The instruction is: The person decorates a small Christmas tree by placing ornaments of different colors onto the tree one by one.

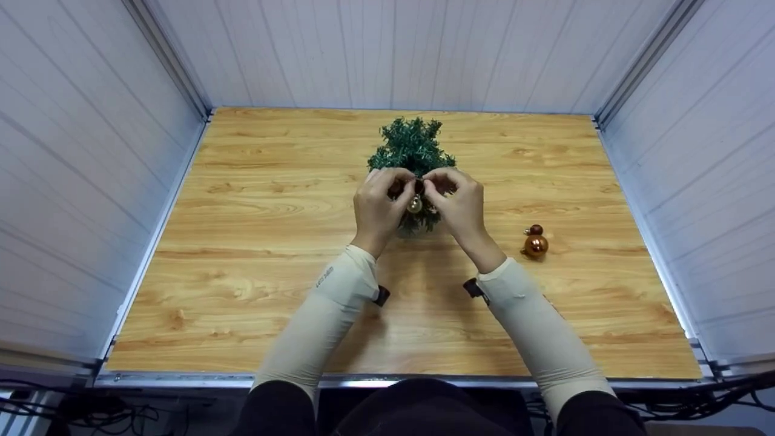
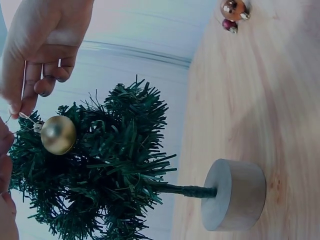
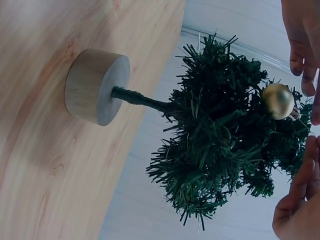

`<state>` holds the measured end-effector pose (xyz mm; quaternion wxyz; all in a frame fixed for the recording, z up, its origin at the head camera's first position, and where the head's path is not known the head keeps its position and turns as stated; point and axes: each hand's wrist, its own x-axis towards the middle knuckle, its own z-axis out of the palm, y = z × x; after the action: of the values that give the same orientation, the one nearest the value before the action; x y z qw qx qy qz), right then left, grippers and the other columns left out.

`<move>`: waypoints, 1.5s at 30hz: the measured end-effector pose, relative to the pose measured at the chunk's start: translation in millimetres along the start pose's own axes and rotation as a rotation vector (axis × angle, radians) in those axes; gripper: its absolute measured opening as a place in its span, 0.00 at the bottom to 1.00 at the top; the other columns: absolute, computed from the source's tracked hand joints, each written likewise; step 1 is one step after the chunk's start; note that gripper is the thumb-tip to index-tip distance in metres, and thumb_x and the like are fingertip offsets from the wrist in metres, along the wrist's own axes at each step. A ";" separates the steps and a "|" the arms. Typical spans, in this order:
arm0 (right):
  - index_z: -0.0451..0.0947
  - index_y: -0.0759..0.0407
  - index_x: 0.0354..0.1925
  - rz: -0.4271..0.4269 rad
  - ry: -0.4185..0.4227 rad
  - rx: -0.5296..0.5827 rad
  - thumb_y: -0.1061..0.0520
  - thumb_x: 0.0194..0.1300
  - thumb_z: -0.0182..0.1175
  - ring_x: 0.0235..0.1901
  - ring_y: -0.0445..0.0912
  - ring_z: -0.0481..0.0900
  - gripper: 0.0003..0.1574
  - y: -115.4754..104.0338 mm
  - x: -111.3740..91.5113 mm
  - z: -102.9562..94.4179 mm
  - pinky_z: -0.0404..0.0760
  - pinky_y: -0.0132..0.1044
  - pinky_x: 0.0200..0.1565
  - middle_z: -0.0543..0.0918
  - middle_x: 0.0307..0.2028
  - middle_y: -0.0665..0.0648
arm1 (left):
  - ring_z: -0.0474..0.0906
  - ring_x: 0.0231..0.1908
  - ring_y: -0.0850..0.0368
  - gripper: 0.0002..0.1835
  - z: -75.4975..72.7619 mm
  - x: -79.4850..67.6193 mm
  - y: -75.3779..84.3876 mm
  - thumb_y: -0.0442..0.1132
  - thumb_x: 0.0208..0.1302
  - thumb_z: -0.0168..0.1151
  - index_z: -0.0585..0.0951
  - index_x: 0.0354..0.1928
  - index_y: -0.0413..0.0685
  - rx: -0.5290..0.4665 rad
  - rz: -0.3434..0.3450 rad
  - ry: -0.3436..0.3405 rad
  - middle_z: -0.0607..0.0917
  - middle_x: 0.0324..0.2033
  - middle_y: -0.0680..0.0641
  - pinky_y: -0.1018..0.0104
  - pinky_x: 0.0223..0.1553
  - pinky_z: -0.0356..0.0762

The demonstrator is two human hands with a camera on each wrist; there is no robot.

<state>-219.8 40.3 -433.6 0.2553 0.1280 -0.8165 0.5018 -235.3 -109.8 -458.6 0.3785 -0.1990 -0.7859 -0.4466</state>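
Observation:
A small green artificial Christmas tree (image 1: 412, 142) stands on a round wooden base (image 2: 245, 195). In front of its upper branches hangs a shiny gold bauble (image 2: 58, 135) from a thin thread. My left hand (image 1: 378, 206) pinches this thread between thumb and forefinger, left of the bauble. Mirroring it from the right side, my right hand (image 1: 458, 203) pinches the thread too, its fingertips close to the left hand's. In the right wrist view the gold bauble (image 3: 278, 101) overlaps the branches, and parts of both hands run out of the frame.
Right of the tree, a copper-coloured bauble (image 1: 536, 246) and a smaller dark red bauble (image 1: 536, 229) lie together on the wood-grain table (image 1: 254, 242). White panels (image 1: 393, 54) wall in the back and both sides. Cables (image 1: 696, 396) hang below the front edge.

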 end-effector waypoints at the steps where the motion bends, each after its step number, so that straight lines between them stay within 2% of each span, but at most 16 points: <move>1: 0.86 0.62 0.34 -0.005 0.004 0.000 0.65 0.61 0.64 0.25 0.43 0.77 0.03 0.8 0.4 0.4 0.74 0.30 0.30 0.86 0.29 0.56 | 0.80 0.34 0.58 0.04 0.5 0.1 0.2 0.34 0.59 0.68 0.85 0.35 0.49 0.018 0.003 0.011 0.88 0.32 0.53 0.67 0.38 0.77; 9: 0.86 0.61 0.34 -0.009 0.023 -0.071 0.62 0.62 0.64 0.23 0.42 0.75 0.05 0.9 2.6 3.8 0.73 0.30 0.28 0.85 0.27 0.55 | 0.82 0.32 0.59 0.03 2.3 2.6 4.6 0.36 0.59 0.68 0.85 0.35 0.52 0.164 0.021 0.061 0.88 0.32 0.54 0.67 0.34 0.80; 16: 0.86 0.60 0.34 0.029 0.022 -0.109 0.62 0.62 0.64 0.21 0.42 0.74 0.04 0.3 3.9 5.9 0.71 0.30 0.26 0.85 0.26 0.55 | 0.80 0.30 0.58 0.02 3.1 2.4 9.8 0.40 0.61 0.68 0.86 0.35 0.53 0.257 -0.055 0.048 0.89 0.33 0.55 0.66 0.30 0.78; 20: 0.87 0.60 0.34 0.054 0.016 -0.133 0.62 0.62 0.64 0.21 0.42 0.74 0.05 0.5 4.4 6.6 0.71 0.30 0.26 0.85 0.27 0.55 | 0.79 0.30 0.58 0.03 3.9 1.4 11.6 0.41 0.62 0.67 0.87 0.36 0.54 0.271 -0.110 0.023 0.89 0.34 0.55 0.65 0.29 0.78; 23: 0.87 0.60 0.33 0.064 0.014 -0.140 0.63 0.61 0.64 0.21 0.42 0.75 0.04 1.1 3.8 6.5 0.71 0.30 0.26 0.86 0.27 0.55 | 0.79 0.30 0.58 0.03 4.7 -0.3 11.5 0.42 0.63 0.66 0.86 0.36 0.54 0.273 -0.126 0.009 0.89 0.34 0.56 0.65 0.29 0.78; 30: 0.87 0.60 0.33 0.076 0.008 -0.151 0.63 0.60 0.65 0.21 0.42 0.75 0.04 2.9 4.0 6.0 0.71 0.29 0.26 0.86 0.27 0.55 | 0.79 0.30 0.58 0.02 6.6 -1.9 9.9 0.40 0.61 0.67 0.86 0.35 0.53 0.288 -0.116 0.007 0.89 0.33 0.55 0.64 0.30 0.79; 37: 0.87 0.60 0.34 0.091 -0.027 -0.149 0.63 0.60 0.65 0.21 0.43 0.75 0.04 6.4 2.0 5.2 0.72 0.29 0.26 0.86 0.27 0.55 | 0.77 0.29 0.57 0.03 9.1 -6.0 7.8 0.38 0.59 0.67 0.86 0.35 0.52 0.308 -0.108 -0.024 0.89 0.33 0.54 0.65 0.29 0.77; 45: 0.86 0.61 0.35 0.050 -0.020 -0.128 0.63 0.60 0.66 0.23 0.43 0.78 0.04 8.5 0.7 2.8 0.73 0.28 0.27 0.87 0.28 0.56 | 0.76 0.30 0.57 0.04 7.1 -5.8 6.0 0.39 0.60 0.67 0.86 0.37 0.52 0.259 -0.074 -0.029 0.89 0.34 0.54 0.65 0.30 0.76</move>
<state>-225.2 41.8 -440.6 0.2425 0.0960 -0.8524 0.4533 -230.8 -100.5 -462.0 0.3731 -0.1256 -0.8492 -0.3520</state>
